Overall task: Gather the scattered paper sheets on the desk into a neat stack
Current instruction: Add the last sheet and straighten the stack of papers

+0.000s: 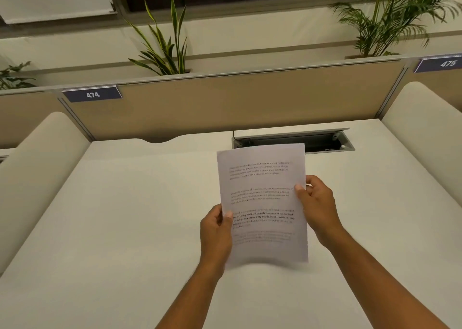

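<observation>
A stack of white paper sheets (262,203) with printed text paragraphs is held upright above the white desk (125,216), right of centre. My left hand (216,231) grips its left edge, thumb on the front. My right hand (316,206) grips the right edge a little higher, thumb on the front too. The bottom edge hovers near the desk surface and looks blurred. How many sheets are in the stack cannot be told. No loose sheets show elsewhere on the desk.
An open cable tray (295,141) is set into the desk behind the paper. A tan partition (225,103) with labels 474 and 475 closes the back. White rounded dividers (37,178) flank both sides. Plants (165,43) stand behind the partition.
</observation>
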Tool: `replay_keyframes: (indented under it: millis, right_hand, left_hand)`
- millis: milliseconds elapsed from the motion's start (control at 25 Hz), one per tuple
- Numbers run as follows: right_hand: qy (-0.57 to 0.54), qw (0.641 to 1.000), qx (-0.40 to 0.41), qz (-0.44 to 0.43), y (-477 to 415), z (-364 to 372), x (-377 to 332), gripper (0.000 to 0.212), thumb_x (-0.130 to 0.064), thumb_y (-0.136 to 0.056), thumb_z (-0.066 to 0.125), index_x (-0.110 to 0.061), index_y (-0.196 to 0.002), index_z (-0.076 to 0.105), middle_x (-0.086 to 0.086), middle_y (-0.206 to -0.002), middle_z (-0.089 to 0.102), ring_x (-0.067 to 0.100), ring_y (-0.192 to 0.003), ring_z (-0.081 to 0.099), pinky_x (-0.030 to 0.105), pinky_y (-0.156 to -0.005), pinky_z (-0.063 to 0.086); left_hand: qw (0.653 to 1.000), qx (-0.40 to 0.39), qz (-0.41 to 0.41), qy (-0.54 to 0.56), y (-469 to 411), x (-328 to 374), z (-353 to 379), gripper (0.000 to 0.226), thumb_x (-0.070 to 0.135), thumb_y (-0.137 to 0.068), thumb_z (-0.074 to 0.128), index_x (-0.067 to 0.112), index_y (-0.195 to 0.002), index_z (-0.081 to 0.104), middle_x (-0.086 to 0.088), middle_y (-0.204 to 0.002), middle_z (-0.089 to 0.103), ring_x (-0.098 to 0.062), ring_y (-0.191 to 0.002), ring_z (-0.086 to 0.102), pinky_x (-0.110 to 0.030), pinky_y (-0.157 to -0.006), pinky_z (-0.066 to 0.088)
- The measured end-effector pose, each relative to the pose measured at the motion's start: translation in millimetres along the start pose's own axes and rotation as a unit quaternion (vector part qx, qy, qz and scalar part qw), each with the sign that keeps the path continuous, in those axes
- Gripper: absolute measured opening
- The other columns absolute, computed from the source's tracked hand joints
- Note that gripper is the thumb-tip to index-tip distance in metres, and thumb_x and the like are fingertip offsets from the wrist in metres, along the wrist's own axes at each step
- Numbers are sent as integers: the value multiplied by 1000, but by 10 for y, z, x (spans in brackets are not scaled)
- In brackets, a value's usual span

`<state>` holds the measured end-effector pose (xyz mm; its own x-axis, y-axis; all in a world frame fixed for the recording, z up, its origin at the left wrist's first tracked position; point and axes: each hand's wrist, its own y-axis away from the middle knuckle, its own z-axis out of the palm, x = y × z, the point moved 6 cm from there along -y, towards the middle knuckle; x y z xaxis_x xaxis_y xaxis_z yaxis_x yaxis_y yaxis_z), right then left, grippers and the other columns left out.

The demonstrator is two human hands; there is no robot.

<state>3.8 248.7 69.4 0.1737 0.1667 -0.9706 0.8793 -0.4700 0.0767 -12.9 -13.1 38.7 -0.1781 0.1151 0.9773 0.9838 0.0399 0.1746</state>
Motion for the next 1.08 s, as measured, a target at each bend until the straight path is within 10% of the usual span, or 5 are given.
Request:
replay_keyframes:
  millis: [760,1080]
  right_hand:
    - [-106,976,24,-190,272,83,-513,23,-42,-107,42,-31,-120,57,-19,-103,72,9,-101,72,20,-66,60]
    - [-80,969,87,-218,207,95,-780,16,-39,-103,47,-32,-94,59,-22,-81,69,7,-85,72,15,-57,56]
  left_hand:
    - [970,85,205,95,90,776,-18,24,40,-109,45,35,-127,60,17,-107,71,-11,-104,71,-20,-68,61]
    - [952,147,263,63,34,1015,26,22,34,-111,49,40,-126,63,3,-119,71,-18,-106,71,-24,-70,64]
